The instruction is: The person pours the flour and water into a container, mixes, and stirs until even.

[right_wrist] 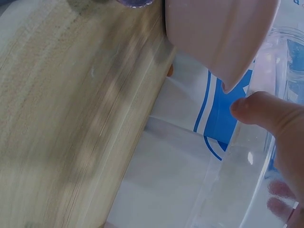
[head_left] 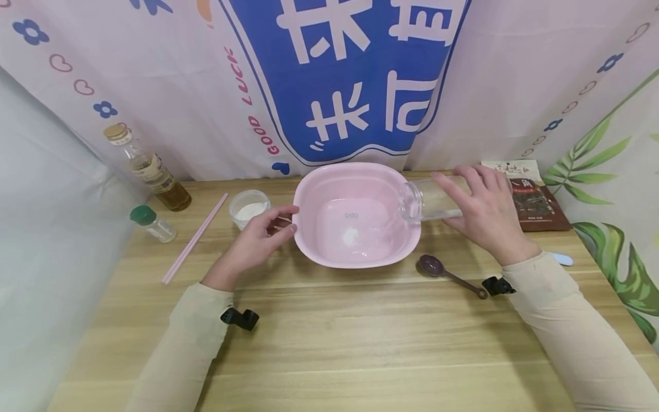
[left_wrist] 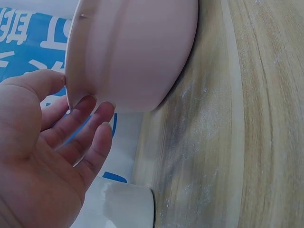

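Note:
A pink plastic basin (head_left: 329, 252) stands on the wooden table, with clear liquid on its bottom. My left hand (head_left: 262, 237) holds its left rim; in the left wrist view the thumb (left_wrist: 45, 83) meets the rim edge and the fingertips sit under the lip. Over the right rim, my right hand (head_left: 481, 209) grips a clear glass jar (head_left: 435, 197) lying nearly sideways, mouth toward the basin. A thin clear stream runs from that mouth into the basin. The right wrist view shows the thumb (right_wrist: 261, 110) along the jar's side.
Left of the basin are a tub of white powder (head_left: 249, 206), pink chopsticks (head_left: 195, 237), a green-capped shaker (head_left: 154, 224) and a corked bottle (head_left: 159, 180). To the right lie a brown measuring spoon (head_left: 450, 274), a dark red packet (head_left: 540, 209) and a pale blue handle (head_left: 562, 259).

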{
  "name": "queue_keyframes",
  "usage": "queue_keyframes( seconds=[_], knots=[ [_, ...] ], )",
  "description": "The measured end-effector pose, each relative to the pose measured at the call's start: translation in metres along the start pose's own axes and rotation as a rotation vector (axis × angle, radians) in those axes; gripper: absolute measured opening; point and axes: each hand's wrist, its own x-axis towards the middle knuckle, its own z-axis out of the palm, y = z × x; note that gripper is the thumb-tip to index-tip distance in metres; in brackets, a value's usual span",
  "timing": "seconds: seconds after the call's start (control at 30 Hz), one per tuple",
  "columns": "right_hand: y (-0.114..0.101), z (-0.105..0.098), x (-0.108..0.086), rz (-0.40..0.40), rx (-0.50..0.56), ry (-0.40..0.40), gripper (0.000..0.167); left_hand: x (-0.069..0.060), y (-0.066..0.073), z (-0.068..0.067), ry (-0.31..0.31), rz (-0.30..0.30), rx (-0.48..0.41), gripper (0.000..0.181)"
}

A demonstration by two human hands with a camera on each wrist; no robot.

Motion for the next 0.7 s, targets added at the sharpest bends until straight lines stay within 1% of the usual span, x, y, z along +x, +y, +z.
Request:
queue_keyframes(
  seconds=[0.2,0.4,0.5,0.7],
  knots=[
    [-0.0006,0.0005,0.0006,-0.007,-0.002,-0.001,0.099,-0.0008,0.0009,0.0005,0.002,-0.004,-0.011,0.046],
    [-0.0020,0.0004,0.0026,-0.016,0.000,0.017,0.099,-0.0010,0.0016,0.0001,0.004,-0.009,-0.009,0.046],
    [-0.0026,-0.0002,0.0028,-0.011,0.001,0.022,0.099,-0.0009,0.0017,-0.0001,0.000,-0.007,-0.006,0.046],
    [-0.0033,-0.0003,0.0015,0.014,0.008,0.004,0.099,-0.0007,0.0014,0.0001,-0.005,-0.010,-0.003,0.046]
  ],
)
